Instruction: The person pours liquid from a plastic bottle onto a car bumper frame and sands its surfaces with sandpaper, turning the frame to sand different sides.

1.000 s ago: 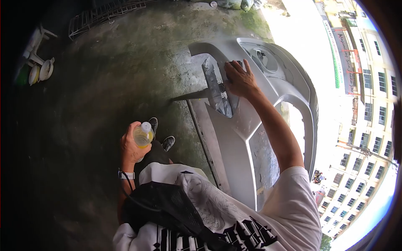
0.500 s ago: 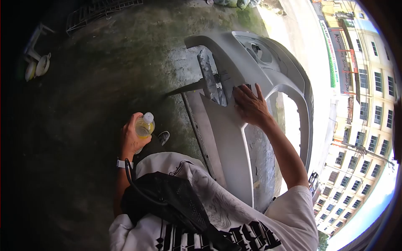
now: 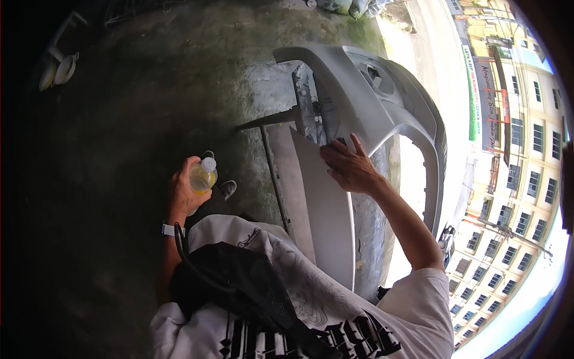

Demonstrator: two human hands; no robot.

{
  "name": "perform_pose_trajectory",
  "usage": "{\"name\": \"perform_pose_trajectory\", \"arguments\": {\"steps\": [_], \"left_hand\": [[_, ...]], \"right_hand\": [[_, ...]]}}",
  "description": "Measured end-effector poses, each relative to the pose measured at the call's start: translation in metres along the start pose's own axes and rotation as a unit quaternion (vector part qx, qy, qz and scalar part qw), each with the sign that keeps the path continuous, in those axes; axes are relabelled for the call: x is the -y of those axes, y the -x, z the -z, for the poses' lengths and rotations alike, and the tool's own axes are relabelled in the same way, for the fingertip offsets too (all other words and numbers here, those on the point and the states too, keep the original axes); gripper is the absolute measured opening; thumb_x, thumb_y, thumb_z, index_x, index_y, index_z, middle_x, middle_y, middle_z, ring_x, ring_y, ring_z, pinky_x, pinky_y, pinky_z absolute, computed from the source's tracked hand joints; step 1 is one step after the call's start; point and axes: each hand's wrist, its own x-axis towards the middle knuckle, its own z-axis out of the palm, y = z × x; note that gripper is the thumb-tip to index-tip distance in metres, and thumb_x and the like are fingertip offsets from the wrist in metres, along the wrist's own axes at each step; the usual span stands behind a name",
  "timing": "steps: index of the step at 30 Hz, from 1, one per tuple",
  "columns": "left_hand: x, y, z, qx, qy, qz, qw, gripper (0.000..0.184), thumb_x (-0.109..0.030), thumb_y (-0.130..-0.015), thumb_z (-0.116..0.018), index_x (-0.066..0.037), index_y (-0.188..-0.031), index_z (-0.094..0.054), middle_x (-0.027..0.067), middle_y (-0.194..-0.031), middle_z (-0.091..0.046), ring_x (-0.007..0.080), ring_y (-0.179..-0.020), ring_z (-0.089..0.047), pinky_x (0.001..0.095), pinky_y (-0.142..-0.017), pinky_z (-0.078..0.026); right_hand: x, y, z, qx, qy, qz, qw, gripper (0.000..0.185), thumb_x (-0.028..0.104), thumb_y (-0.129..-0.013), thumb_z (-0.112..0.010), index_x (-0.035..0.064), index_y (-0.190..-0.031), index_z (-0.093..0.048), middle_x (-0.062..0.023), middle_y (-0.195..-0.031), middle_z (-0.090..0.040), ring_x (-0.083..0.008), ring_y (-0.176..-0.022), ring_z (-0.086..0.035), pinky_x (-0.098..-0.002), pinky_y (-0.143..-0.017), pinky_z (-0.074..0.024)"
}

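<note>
Head view: the left hand (image 3: 192, 186) holds a clear bottle (image 3: 203, 175) with a white cap and something yellow showing through its side; that grip is closed around the bottle, above a concrete floor (image 3: 149, 131) and near a dark shoe (image 3: 228, 189). A white band (image 3: 172, 229) circles the left wrist.

Across from it, the right hand (image 3: 353, 167) rests on a grey car bumper (image 3: 365, 110), its fingers over a small dark piece (image 3: 342, 142) that is mostly hidden; how tightly that grip closes on the piece, I cannot tell. The bumper stretches along the person's right side, with a round recess near its far end. Just beyond the fingertips, a scuffed bar (image 3: 306, 93) shows within an opening in the bumper.

A black bag (image 3: 233, 275) lies across the white shirt (image 3: 353, 308). Well apart, a pale basin (image 3: 66, 69) shows at upper left, and a many-windowed building (image 3: 529, 155) at right.
</note>
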Motion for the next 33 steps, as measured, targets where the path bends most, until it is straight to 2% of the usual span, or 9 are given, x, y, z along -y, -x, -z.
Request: {"name": "perform_pose_trajectory", "arguments": {"steps": [4,10,13,17,20,25,28,31,33], "left_hand": [[-0.006,0.003,0.003,-0.004,-0.002,0.013,1.0,0.077,-0.011,-0.059,-0.086,-0.012,-0.129,-0.054,0.014,-0.12,-0.068,0.0383,-0.114,-0.067,0.047,-0.098,-0.054],[0.0,0.01,0.003,-0.016,0.006,0.032,0.999,0.077,-0.011,-0.06,-0.086,-0.013,-0.13,-0.054,0.0139,-0.119,-0.069,0.0385,-0.113,-0.068,0.0472,-0.098,-0.054],[0.004,0.011,0.003,-0.028,0.007,0.04,0.999,0.077,-0.011,-0.06,-0.086,-0.013,-0.129,-0.054,0.0139,-0.119,-0.069,0.0381,-0.112,-0.068,0.0468,-0.098,-0.055],[-0.001,0.008,0.008,-0.032,0.019,0.022,0.999,0.077,-0.011,-0.059,-0.087,-0.012,-0.129,-0.055,0.014,-0.118,-0.069,0.0374,-0.112,-0.069,0.0466,-0.098,-0.055],[-0.01,0.007,0.011,-0.036,-0.022,0.013,0.999,0.074,-0.012,-0.061,-0.085,-0.014,-0.129,-0.055,0.0114,-0.117,-0.07,0.0375,-0.108,-0.069,0.0465,-0.092,-0.057],[-0.006,0.007,0.012,-0.03,-0.025,0.024,0.999,0.074,-0.013,-0.061,-0.085,-0.016,-0.129,-0.055,0.0095,-0.118,-0.07,0.0367,-0.108,-0.069,0.047,-0.091,-0.057],[0.002,0.006,0.009,-0.032,-0.046,0.014,0.998,0.074,-0.013,-0.062,-0.085,-0.016,-0.129,-0.055,0.0094,-0.119,-0.069,0.0368,-0.108,-0.069,0.0471,-0.09,-0.057],[-0.002,0.006,0.011,-0.032,-0.016,0.013,0.999,0.074,-0.013,-0.062,-0.084,-0.015,-0.13,-0.055,0.0105,-0.119,-0.069,0.0376,-0.108,-0.069,0.0473,-0.09,-0.056],[-0.002,0.007,0.013,-0.031,-0.011,0.017,0.999,0.073,-0.013,-0.062,-0.084,-0.015,-0.129,-0.054,0.0112,-0.119,-0.069,0.0378,-0.107,-0.069,0.0475,-0.09,-0.056]], "right_hand": [[0.004,-0.017,-0.003,-0.022,0.004,-0.003,1.0,0.048,0.032,-0.101,-0.055,0.0112,-0.144,-0.054,-0.003,-0.151,-0.052,-0.0237,-0.15,-0.036,-0.061,-0.128,-0.0039],[0.01,0.062,0.012,-0.009,0.01,0.003,1.0,0.05,0.034,-0.1,-0.056,0.011,-0.144,-0.054,-0.005,-0.15,-0.053,-0.0235,-0.151,-0.035,-0.0582,-0.129,-0.0047],[0.012,0.049,0.005,-0.028,0.013,0.011,0.999,0.052,0.037,-0.098,-0.058,0.0104,-0.143,-0.054,-0.0053,-0.149,-0.053,-0.0239,-0.151,-0.035,-0.0579,-0.129,-0.0068],[0.017,-0.019,-0.006,-0.01,0.014,0.003,1.0,0.054,0.038,-0.097,-0.059,0.0099,-0.143,-0.054,-0.006,-0.148,-0.054,-0.0249,-0.151,-0.034,-0.0584,-0.128,-0.0097],[0.021,-0.027,-0.005,0.022,0.018,-0.014,0.999,0.055,0.037,-0.097,-0.06,0.0087,-0.143,-0.054,-0.0068,-0.148,-0.053,-0.0257,-0.151,-0.035,-0.0587,-0.128,-0.0119],[0.026,0.027,-0.002,-0.074,0.039,-0.005,0.997,0.053,0.034,-0.091,-0.068,0.006,-0.135,-0.057,-0.0097,-0.141,-0.056,-0.0277,-0.149,-0.037,-0.0567,-0.128,-0.0134],[0.039,0.008,0.003,-0.054,-0.015,-0.044,0.997,0.052,0.031,-0.087,-0.072,0.0047,-0.13,-0.06,-0.0116,-0.137,-0.059,-0.0296,-0.146,-0.04,-0.0559,-0.127,-0.0165],[0.03,-0.04,-0.033,-0.087,0.005,-0.001,0.996,0.05,0.028,-0.084,-0.074,0.0033,-0.126,-0.061,-0.0136,-0.132,-0.06,-0.0311,-0.14,-0.045,-0.0544,-0.126,-0.0208],[0.027,-0.079,-0.049,-0.066,0.003,-0.007,0.998,0.045,0.028,-0.085,-0.073,0.0035,-0.121,-0.061,-0.0122,-0.126,-0.06,-0.0301,-0.135,-0.048,-0.0543,-0.125,-0.0223]]}}
